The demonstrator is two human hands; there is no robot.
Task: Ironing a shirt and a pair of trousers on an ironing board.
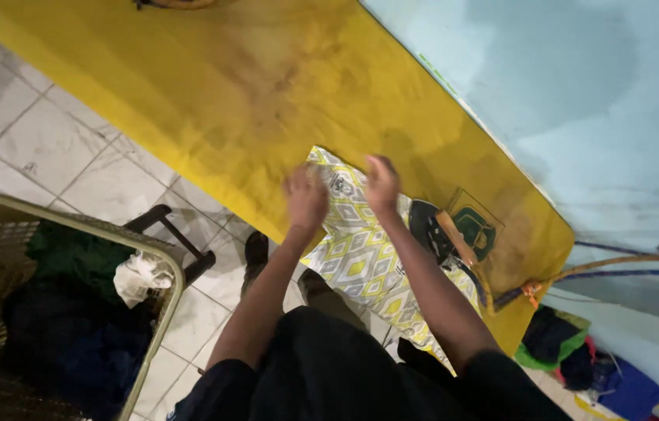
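Observation:
A cloth with a yellow, white and grey diamond pattern (357,261) lies on a table covered in yellow fabric (212,86), hanging over its near edge. My left hand (305,196) and my right hand (382,183) hover over the cloth's far end, both blurred by motion. Their fingers look loosely curled, and whether they pinch the cloth I cannot tell. A black clothes iron with a wooden handle (440,231) lies just right of the cloth, its cord (618,265) trailing right.
A woven laundry basket (142,249) with dark and green clothes and a white item stands on the tiled floor (41,140) at left. A pale blue wall (579,93) borders the table. Bundled clothes (571,347) lie at lower right. A dark stool frame (177,238) sits under the table.

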